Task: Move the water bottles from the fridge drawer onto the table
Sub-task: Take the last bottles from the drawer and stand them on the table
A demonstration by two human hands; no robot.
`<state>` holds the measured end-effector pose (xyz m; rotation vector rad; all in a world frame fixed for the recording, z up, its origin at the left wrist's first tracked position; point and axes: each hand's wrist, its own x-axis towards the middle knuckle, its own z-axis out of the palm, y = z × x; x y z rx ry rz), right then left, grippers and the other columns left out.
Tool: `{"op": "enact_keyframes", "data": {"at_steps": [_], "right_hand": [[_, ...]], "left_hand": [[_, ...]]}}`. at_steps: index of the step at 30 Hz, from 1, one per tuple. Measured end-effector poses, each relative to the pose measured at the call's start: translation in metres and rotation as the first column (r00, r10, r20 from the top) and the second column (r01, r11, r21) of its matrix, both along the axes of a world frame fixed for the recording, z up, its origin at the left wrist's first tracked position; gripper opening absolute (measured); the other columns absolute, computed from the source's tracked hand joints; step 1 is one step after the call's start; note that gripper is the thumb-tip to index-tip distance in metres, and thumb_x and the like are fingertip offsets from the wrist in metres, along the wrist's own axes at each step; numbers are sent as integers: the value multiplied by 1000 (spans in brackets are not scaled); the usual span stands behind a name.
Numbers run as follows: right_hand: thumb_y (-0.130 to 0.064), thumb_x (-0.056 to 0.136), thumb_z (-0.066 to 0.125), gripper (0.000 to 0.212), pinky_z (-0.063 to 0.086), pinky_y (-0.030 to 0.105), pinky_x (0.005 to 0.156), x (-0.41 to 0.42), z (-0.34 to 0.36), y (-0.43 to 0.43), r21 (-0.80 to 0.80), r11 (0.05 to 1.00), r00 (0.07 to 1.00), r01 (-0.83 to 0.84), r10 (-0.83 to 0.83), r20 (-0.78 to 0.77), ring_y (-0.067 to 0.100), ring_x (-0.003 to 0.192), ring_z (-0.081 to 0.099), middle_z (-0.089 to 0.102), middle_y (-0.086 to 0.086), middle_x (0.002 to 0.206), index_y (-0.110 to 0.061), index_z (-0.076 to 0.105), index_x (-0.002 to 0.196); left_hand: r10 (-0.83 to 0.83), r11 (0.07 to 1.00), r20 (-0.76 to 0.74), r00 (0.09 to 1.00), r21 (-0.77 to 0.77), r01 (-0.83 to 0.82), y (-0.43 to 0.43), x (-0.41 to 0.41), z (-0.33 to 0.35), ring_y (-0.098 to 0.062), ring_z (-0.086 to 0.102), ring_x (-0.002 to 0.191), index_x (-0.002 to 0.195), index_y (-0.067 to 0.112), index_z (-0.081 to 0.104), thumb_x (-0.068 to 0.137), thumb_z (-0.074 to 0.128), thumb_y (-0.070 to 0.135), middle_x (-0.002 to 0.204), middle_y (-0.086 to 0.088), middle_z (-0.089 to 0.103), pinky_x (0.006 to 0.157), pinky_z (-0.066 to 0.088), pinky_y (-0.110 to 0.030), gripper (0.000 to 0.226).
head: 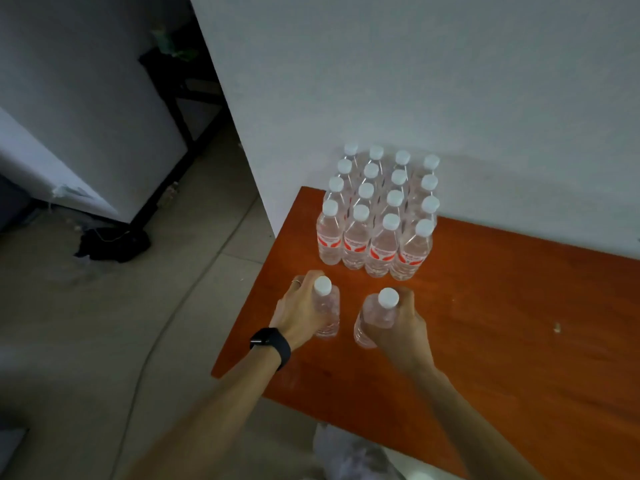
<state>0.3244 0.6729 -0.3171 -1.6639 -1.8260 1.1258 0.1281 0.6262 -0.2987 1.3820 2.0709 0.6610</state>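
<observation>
Several clear water bottles [377, 216] with white caps and red labels stand in tight rows on the orange-brown table [502, 323], against the white wall. My left hand [298, 313], with a black watch on the wrist, grips one upright bottle [327, 306] near the table's left edge. My right hand [398, 327] grips a second upright bottle [375, 317] just beside it. Both held bottles are just in front of the rows. The fridge drawer is not visible.
A white appliance [69, 109] stands at the left on the tiled floor, with dark cloth [110, 244] at its foot. A cable [156, 341] runs across the floor. Crumpled white plastic [349, 455] lies below the table's near edge. A small scrap [556, 328] sits on the table's right part.
</observation>
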Motion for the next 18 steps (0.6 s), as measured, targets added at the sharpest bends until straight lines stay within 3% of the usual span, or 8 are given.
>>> {"op": "enact_keyframes", "data": {"at_steps": [2,7,11,13,16,18], "right_hand": [[-39,85,75,61,61,29,70,-17,-2,15,7,1000,999,17,-16,-33,12,87,66,57,-14,103,-40,27,122],[-24,85,76,59,49,13,55,-55,-2,49,54,997,998,48,-46,-38,2,80,63,57,-19,98,-33,32,123],[-25,85,77,60,58,23,59,-75,-7,63,72,995,997,65,-61,-51,7,81,67,61,-13,103,-33,30,122],[-24,86,77,64,55,17,63,-83,-11,63,129,991,1000,25,-23,-16,6,88,65,61,-11,112,-27,31,129],[-28,84,79,73,46,6,62,-91,-11,61,122,990,998,69,-68,-13,4,91,60,59,-8,117,-19,30,137],[-30,84,80,79,43,3,57,-91,-11,58,61,991,993,117,-116,-25,-1,83,60,56,-18,112,-22,27,142]], "left_hand": [[-43,999,-6,999,-2,43,22,-10,-2,-14,58,103,125,39,40,82,79,25,121,11,47,73,54,-21,60],[-121,993,-14,993,12,121,70,-38,-4,-10,55,100,126,39,39,85,76,32,125,11,46,64,44,-11,56],[-199,980,-42,979,9,200,96,-56,-9,-12,60,96,130,35,38,85,76,38,130,7,47,54,37,-4,59],[-215,976,-37,976,10,215,100,-66,-14,-15,63,102,134,33,39,82,78,42,133,5,49,60,41,-7,66],[-198,980,67,978,5,198,96,-79,-24,-17,58,114,137,33,37,73,85,45,136,3,49,79,54,-24,81],[-218,974,125,968,-40,225,91,-83,-30,-14,52,121,140,36,35,73,86,45,139,5,49,90,48,-28,84]]}}
